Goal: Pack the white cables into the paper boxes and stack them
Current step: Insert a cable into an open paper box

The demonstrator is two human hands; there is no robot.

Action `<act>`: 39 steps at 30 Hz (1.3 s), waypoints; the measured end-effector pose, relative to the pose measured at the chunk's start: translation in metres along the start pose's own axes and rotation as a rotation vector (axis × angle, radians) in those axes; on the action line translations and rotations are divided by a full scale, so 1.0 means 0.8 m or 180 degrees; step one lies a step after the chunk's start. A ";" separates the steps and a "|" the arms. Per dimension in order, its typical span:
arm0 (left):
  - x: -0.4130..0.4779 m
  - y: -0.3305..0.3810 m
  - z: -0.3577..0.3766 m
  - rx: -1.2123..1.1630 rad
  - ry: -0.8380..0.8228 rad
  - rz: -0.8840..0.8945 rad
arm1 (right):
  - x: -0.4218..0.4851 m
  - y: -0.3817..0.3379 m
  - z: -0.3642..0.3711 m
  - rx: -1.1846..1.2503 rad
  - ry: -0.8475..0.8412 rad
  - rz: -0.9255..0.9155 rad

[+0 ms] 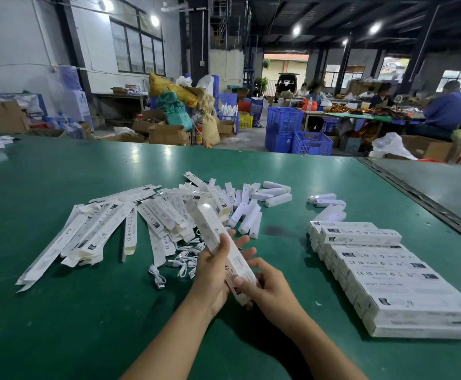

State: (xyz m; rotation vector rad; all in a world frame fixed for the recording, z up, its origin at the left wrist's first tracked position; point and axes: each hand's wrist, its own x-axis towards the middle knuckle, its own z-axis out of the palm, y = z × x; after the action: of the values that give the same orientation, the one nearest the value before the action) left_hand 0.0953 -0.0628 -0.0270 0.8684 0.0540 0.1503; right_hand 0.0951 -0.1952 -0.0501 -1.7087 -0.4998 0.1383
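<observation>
Box aslant between left hand and right hand, possibly off table

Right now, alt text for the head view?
Both hands, left hand and right hand, grip a long white paper box above a green table. Flat boxes and loose white cables lie on the left, and packed boxes are stacked on the right.

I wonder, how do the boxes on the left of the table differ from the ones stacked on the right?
The left boxes are flattened, while the right boxes are folded up into full shape. The left boxes lie fanned loosely at odd angles on the green table; the right boxes sit in neat parallel rows, layered. Both are long, white paper with black print.
</observation>
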 end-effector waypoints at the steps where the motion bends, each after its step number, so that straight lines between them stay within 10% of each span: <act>1: 0.003 0.004 -0.003 -0.0084 0.0015 -0.0008 | 0.000 -0.001 -0.001 0.0053 -0.0021 0.0060; 15: 0.017 0.006 -0.020 -0.0295 0.0068 0.0066 | -0.006 -0.002 0.002 -0.0070 -0.0105 0.0178; 30: -0.016 -0.022 -0.011 0.1426 -0.1034 0.0013 | 0.000 -0.006 -0.015 0.2258 0.0610 0.0624; 39: -0.022 -0.028 -0.016 0.2601 -0.0972 0.0765 | -0.004 0.000 -0.012 0.1519 0.0619 0.0255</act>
State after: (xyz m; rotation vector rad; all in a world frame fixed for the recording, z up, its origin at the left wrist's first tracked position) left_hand 0.0792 -0.0703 -0.0527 1.7058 -0.2962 0.2233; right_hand 0.0953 -0.2050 -0.0486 -1.2579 -0.2286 0.1350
